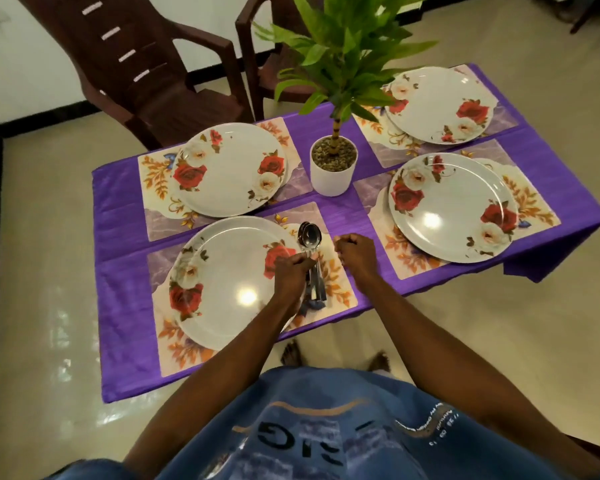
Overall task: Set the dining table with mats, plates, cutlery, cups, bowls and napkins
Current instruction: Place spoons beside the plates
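Several floral mats lie on the purple tablecloth, each with a white rose-patterned plate on it. The near left plate sits on its mat right below me. My left hand grips a bunch of steel spoons by their handles over the mat's right strip, bowls pointing away from me. My right hand hovers just right of the spoons with its fingers curled and nothing visible in them. Other plates stand at far left, near right and far right.
A white pot with a tall green plant stands at the table's centre. Two dark brown plastic chairs stand beyond the far edge. My bare feet show under the near edge, on pale glossy floor tiles.
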{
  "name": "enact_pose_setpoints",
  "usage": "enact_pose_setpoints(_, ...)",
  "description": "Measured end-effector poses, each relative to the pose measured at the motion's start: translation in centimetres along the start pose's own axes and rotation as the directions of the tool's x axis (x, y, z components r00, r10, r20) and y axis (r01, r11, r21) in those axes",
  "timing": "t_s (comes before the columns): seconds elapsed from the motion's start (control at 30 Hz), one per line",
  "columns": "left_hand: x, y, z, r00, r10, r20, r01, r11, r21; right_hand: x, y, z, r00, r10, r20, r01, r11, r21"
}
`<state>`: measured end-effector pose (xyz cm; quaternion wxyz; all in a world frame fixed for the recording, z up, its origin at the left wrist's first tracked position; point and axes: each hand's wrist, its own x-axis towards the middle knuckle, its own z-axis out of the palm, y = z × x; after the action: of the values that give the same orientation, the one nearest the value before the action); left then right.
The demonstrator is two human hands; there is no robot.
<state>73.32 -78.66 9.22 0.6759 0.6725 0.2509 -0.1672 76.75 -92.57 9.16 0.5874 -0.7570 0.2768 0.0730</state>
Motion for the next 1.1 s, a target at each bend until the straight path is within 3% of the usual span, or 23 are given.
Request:
enact_pose_setpoints(0.2,-0.2,0.1,8.1,0.995,0.003,0.104,0.005,0.997,-0.081,0.8,0.7,-7.3,0.987,0.018,0.161,-0.040,0.990,0.137)
enact_pose_setpoints(0.47,-2.6,-0.5,25.1,0.975,0.081,0.205,-0.077,0.997,-0.032,4.4,3.7,-23.7,0.983,0.091,0.162,-0.133,0.952,0.274)
enact_pose_setpoints(0.8,-2.7,1.5,36.8,0.973,0.058,0.224,-0.072,0.996,0.052,10.2,3.2,-34.6,0.986,0.166,0.032,-0.169,0.959,0.228)
enact_pose_setpoints(1.1,3.8,4.2,43.3,0.993,0.025,0.112,-0.024,1.000,-0.006,20.8,1.5,-40.5,0.991,0.132,-0.007,-0.131,0.989,0.070)
